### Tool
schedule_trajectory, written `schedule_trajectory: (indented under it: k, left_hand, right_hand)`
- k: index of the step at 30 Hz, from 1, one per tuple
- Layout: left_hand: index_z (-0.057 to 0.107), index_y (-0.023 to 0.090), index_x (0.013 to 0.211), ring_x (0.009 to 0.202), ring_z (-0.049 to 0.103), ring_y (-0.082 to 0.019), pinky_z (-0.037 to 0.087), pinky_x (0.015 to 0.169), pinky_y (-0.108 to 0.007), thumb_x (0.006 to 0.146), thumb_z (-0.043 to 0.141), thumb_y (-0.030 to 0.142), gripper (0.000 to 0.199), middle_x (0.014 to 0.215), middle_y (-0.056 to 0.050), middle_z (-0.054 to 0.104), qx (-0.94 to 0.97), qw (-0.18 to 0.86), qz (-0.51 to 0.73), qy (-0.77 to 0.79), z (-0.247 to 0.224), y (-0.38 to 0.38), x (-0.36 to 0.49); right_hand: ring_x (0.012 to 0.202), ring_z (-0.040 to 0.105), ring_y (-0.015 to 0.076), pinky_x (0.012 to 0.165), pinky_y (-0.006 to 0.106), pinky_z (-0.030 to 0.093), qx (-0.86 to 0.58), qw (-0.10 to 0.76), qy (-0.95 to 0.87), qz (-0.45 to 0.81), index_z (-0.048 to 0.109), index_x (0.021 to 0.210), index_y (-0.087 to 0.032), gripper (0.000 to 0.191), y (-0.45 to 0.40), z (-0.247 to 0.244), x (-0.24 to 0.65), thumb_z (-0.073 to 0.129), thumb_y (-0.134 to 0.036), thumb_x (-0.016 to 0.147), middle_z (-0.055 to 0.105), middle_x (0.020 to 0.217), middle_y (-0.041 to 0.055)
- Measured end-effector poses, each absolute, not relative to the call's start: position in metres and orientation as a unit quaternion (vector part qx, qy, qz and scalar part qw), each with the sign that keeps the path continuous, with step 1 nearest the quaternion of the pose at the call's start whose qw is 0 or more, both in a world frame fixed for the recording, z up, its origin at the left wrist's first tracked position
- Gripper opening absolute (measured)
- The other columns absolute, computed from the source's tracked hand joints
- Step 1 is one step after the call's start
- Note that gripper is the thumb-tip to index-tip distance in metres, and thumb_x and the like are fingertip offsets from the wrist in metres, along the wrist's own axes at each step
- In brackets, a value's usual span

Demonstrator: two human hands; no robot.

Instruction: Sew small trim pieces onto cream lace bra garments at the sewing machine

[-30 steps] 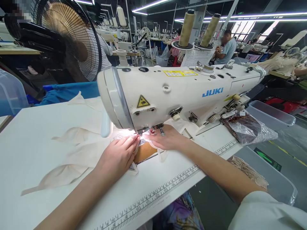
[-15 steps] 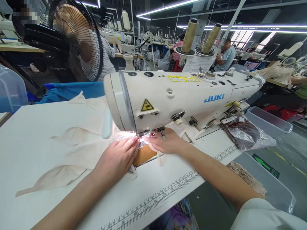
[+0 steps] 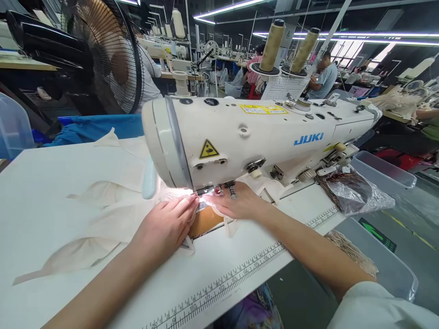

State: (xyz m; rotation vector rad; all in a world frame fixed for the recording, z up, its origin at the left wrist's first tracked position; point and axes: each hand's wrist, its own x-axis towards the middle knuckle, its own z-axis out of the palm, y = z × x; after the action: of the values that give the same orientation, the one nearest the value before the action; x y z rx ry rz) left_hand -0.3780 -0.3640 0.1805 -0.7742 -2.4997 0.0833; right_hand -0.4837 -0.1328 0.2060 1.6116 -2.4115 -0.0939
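Note:
A white sewing machine [image 3: 240, 141] with a blue JUKI mark spans the table. Just left of its lit needle area, my left hand [image 3: 168, 221] has its fingers pressed together on thin cream fabric [image 3: 113, 221], which spreads out leftward in several pieces. My right hand [image 3: 240, 201] reaches under the machine head from the right, with its fingertips at the fabric by the presser foot. Glare and the machine parts partly hide those fingertips. An orange-brown plate [image 3: 206, 221] shows between my hands.
A ruler strip [image 3: 222, 285] runs along the front table edge. On the right lie a plastic bag of brown material [image 3: 353, 189] and clear bins [image 3: 384, 169]. A black fan [image 3: 126, 59] stands at the back left. Thread cones [image 3: 272, 45] rise behind the machine. People sit farther back.
The view has shifted slightly, and the fabric at the left lies a little farther left in the picture. Both hands keep nearly the same place at the needle area.

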Motion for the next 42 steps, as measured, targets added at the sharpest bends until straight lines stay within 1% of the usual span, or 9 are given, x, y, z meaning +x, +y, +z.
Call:
schedule_trajectory:
  k: [8,15,20,24,27,31,36,39,42]
  left_hand:
    - [0.064,0.011,0.129,0.11,0.066,-0.025,0.05,0.078,-0.039,0.102,0.026,0.017,0.046,0.127,-0.012,0.071,-0.287,0.258,0.064,-0.921,0.1832,-0.3622,-0.378]
    - [0.059,0.017,0.139,0.114,0.065,-0.026,0.049,0.08,-0.039,0.103,0.028,0.021,0.048,0.131,-0.011,0.069,-0.267,0.242,0.012,-0.933,0.1778,-0.3632,-0.3776]
    - [0.059,0.014,0.138,0.117,0.063,-0.027,0.05,0.081,-0.04,0.103,0.029,0.021,0.046,0.13,-0.012,0.069,-0.273,0.248,0.016,-0.929,0.1765,-0.3632,-0.3775]
    - [0.053,0.018,0.144,0.117,0.064,-0.027,0.05,0.081,-0.04,0.104,0.03,0.023,0.047,0.132,-0.011,0.068,-0.267,0.235,-0.007,-0.935,0.1751,-0.3643,-0.3777]
    - [0.054,0.019,0.144,0.117,0.063,-0.028,0.051,0.083,-0.041,0.104,0.029,0.024,0.048,0.133,-0.011,0.068,-0.261,0.223,-0.006,-0.939,0.175,-0.3645,-0.3775]
    - [0.058,0.018,0.14,0.117,0.064,-0.027,0.051,0.083,-0.041,0.103,0.028,0.023,0.048,0.133,-0.012,0.068,-0.264,0.222,0.017,-0.938,0.1771,-0.3639,-0.3773]
    - [0.059,0.015,0.137,0.117,0.064,-0.027,0.05,0.081,-0.04,0.104,0.028,0.023,0.046,0.131,-0.013,0.069,-0.266,0.229,0.026,-0.936,0.1783,-0.363,-0.3766]
    - [0.057,0.018,0.139,0.117,0.063,-0.027,0.049,0.081,-0.04,0.104,0.031,0.024,0.045,0.131,-0.012,0.068,-0.252,0.216,0.028,-0.943,0.1774,-0.362,-0.3751]
    - [0.058,0.014,0.138,0.113,0.064,-0.028,0.049,0.077,-0.04,0.103,0.031,0.023,0.045,0.13,-0.014,0.068,-0.249,0.22,0.038,-0.942,0.1768,-0.3606,-0.3732]
  right_hand:
    - [0.097,0.058,0.023,0.071,0.036,0.044,0.559,0.125,-0.82,-0.023,0.066,0.133,-0.026,0.042,-0.1318,0.2025,-0.4856,0.035,-0.03,0.104,0.069,0.121,0.0132]
    - [0.095,0.057,0.0229,0.07,0.035,0.043,0.551,0.115,-0.826,-0.029,0.064,0.132,-0.027,0.04,-0.1332,0.204,-0.485,0.038,-0.027,0.102,0.07,0.116,0.0128]
    - [0.092,0.055,0.0207,0.069,0.034,0.041,0.549,0.103,-0.829,-0.024,0.065,0.131,-0.028,0.039,-0.1346,0.2019,-0.4861,0.039,-0.027,0.102,0.068,0.118,0.0112]
    - [0.09,0.054,0.02,0.067,0.032,0.038,0.543,0.08,-0.835,-0.04,0.061,0.136,-0.029,0.041,-0.1343,0.2019,-0.4861,0.037,-0.029,0.104,0.068,0.116,0.0106]
    - [0.091,0.053,0.0198,0.068,0.033,0.038,0.545,0.085,-0.833,-0.038,0.061,0.136,-0.028,0.041,-0.1335,0.2024,-0.4852,0.035,-0.03,0.105,0.067,0.118,0.0114]
    - [0.089,0.053,0.0192,0.07,0.034,0.039,0.548,0.099,-0.83,-0.03,0.063,0.132,-0.027,0.041,-0.1322,0.2016,-0.4841,0.034,-0.029,0.104,0.067,0.119,0.0113]
    - [0.091,0.054,0.0204,0.069,0.035,0.038,0.548,0.125,-0.826,-0.031,0.063,0.133,-0.026,0.043,-0.132,0.2008,-0.4832,0.033,-0.027,0.104,0.069,0.114,0.011]
    - [0.089,0.054,0.0192,0.067,0.033,0.037,0.547,0.112,-0.829,-0.033,0.062,0.135,-0.027,0.042,-0.1326,0.2013,-0.4829,0.034,-0.027,0.104,0.069,0.116,0.0097]
    - [0.091,0.056,0.0189,0.065,0.032,0.035,0.541,0.104,-0.834,-0.03,0.058,0.139,-0.027,0.044,-0.1331,0.2017,-0.4819,0.034,-0.024,0.102,0.069,0.117,0.0083]
